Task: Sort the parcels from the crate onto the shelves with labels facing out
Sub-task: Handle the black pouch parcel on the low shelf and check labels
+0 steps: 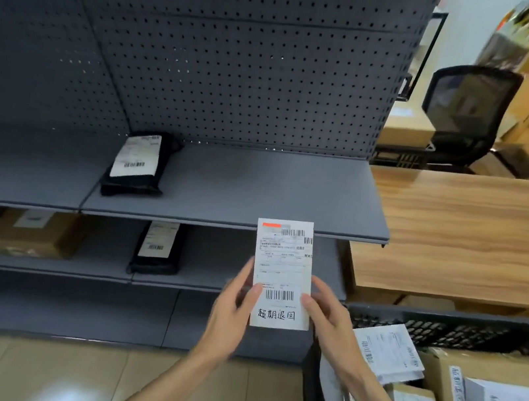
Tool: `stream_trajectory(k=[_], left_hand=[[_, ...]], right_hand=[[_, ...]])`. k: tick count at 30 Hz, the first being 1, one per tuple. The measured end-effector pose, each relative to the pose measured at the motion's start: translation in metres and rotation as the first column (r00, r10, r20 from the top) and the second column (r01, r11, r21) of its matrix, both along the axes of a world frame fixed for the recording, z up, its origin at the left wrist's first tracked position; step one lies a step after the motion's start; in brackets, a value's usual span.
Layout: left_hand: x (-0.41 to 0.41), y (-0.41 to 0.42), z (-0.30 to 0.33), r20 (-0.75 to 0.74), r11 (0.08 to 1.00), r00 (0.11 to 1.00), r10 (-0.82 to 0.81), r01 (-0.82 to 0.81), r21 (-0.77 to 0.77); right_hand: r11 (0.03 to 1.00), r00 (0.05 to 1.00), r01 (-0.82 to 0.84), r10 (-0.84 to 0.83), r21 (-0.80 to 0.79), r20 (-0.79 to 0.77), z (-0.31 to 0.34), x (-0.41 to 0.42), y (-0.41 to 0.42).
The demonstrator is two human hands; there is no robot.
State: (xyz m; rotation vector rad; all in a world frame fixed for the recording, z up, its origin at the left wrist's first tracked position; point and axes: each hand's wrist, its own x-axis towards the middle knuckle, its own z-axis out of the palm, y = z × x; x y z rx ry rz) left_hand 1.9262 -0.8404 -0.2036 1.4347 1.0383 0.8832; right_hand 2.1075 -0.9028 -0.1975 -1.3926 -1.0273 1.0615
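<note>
A flat white parcel [283, 265] with a shipping label, barcodes and handwritten characters is held upright in front of the grey shelves, label towards me. My left hand [233, 313] grips its left edge with the thumb on the label. My right hand [328, 314] grips its right edge. The black crate [444, 327] at lower right holds several cardboard boxes and white mailers. A black bag parcel [138, 165] lies on the upper shelf [257, 192]. Another black bag parcel [158, 247] and a cardboard box [33, 231] sit on the lower shelf [99, 269].
A wooden counter [472, 233] stands right of the shelves, just behind the crate. A black mesh chair [464, 110] and stacked cardboard boxes are beyond it. Perforated grey back panels rise behind the shelves. Tiled floor [38, 372] lies below.
</note>
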Motion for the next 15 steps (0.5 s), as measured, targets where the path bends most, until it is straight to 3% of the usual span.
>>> stream_trajectory(k=[7, 15], left_hand=[[0.032, 0.048, 0.109, 0.031, 0.977, 0.994, -0.105, 0.097, 0.190], [0.062, 0.096, 0.218, 0.048, 0.911, 0.997, -0.056, 0.032, 0.410]], right_hand=[[0.980, 0.997, 0.010, -0.024, 0.198, 0.070, 0.092, 0.035, 0.048], [0.936, 0.997, 0.013, -0.039, 0.352, 0.066, 0.198, 0.056, 0.108]])
